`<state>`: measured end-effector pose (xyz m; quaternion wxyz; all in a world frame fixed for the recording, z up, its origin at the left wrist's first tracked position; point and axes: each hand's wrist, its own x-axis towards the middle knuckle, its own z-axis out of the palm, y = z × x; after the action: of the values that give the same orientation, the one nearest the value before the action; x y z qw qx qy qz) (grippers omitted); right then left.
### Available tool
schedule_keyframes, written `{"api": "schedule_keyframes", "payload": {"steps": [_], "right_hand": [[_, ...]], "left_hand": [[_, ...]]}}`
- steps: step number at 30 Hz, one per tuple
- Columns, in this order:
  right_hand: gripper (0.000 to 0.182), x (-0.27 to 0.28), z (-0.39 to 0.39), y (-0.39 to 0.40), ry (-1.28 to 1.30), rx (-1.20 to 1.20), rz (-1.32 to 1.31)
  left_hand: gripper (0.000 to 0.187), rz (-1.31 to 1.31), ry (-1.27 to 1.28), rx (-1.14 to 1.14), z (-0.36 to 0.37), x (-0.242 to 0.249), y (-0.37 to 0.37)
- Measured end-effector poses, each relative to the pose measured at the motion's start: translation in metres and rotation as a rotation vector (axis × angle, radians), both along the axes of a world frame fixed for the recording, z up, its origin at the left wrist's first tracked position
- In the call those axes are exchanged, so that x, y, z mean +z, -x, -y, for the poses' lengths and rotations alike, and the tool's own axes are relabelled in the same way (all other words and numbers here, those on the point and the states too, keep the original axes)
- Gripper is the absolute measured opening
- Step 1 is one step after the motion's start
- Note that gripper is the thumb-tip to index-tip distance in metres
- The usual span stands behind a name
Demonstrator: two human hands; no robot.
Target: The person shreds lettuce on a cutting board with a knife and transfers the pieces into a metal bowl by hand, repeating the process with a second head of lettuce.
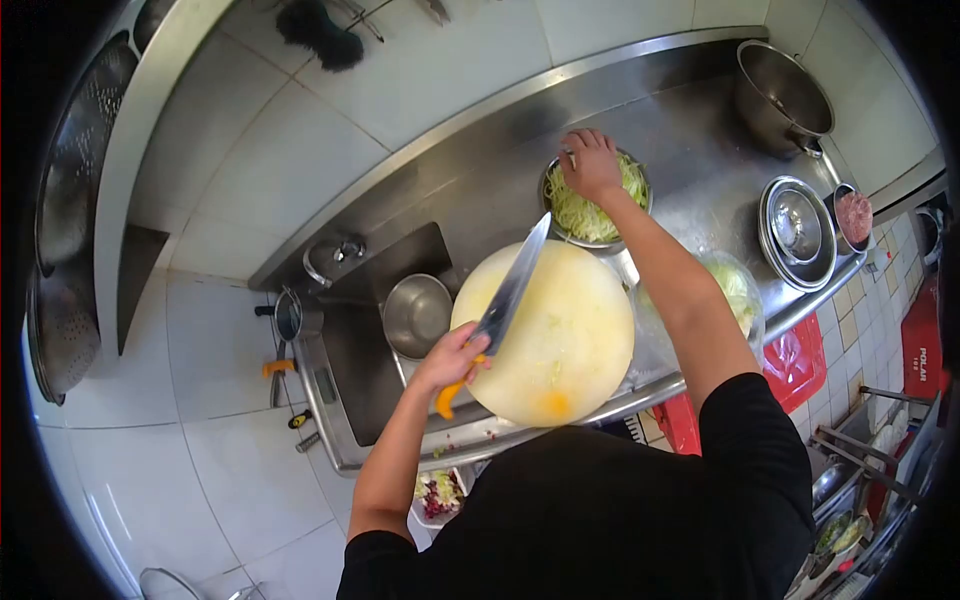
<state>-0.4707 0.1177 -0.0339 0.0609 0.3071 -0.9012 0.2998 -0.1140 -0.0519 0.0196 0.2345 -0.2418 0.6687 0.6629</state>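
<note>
Knife (512, 285) sits clamped by its orange handle in our left hand (455, 358), blade angled up off the round cutting board (560, 340) for safety, while our right hand (590, 163) presses loosely curled into shredded cabbage (590, 212) in the steel bowl (553, 180) behind.

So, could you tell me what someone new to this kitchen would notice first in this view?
Most likely the big round cutting board in the middle of the steel counter, with the left hand gripping a long knife by its orange handle, blade laid across the board. Just beyond it, the right hand reaches into a metal bowl of shredded cabbage. A smaller empty bowl sits in the sink to the left.
</note>
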Motion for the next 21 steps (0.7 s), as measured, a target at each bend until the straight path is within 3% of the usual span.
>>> {"api": "schedule_keyframes", "payload": {"steps": [3, 6, 7, 9, 13, 16, 18, 21], "right_hand": [[0.042, 0.012, -0.001, -0.049, -0.084, 0.219, 0.138], [0.062, -0.049, -0.016, -0.12, -0.05, 0.482, 0.085], [0.074, -0.052, -0.024, -0.151, -0.204, 0.523, 0.133], [0.08, -0.058, -0.045, -0.214, -0.265, 0.499, 0.139], [0.065, -0.059, -0.063, -0.314, -0.129, 0.457, 0.252], [0.036, -0.037, -0.068, -0.346, 0.261, 0.395, 0.753], [0.034, -0.054, -0.074, -0.339, 0.31, 0.274, 0.464], [0.062, -0.06, -0.08, -0.307, 0.056, -0.234, -0.034]], "left_hand": [[0.027, -0.032, 0.126, 0.037, 0.024, -0.028, -0.06], [0.032, 0.094, 0.173, 0.176, 0.036, -0.044, -0.102], [0.032, 0.084, 0.165, 0.173, 0.038, -0.046, -0.113], [0.032, 0.098, 0.148, 0.207, 0.043, -0.05, -0.128], [0.03, 0.079, 0.148, 0.195, 0.046, -0.056, -0.145], [0.027, 0.029, 0.186, 0.171, 0.05, -0.063, -0.147], [0.027, 0.062, 0.185, 0.154, 0.055, -0.068, -0.149], [0.026, 0.092, 0.192, 0.098, 0.052, -0.08, -0.163]]}}
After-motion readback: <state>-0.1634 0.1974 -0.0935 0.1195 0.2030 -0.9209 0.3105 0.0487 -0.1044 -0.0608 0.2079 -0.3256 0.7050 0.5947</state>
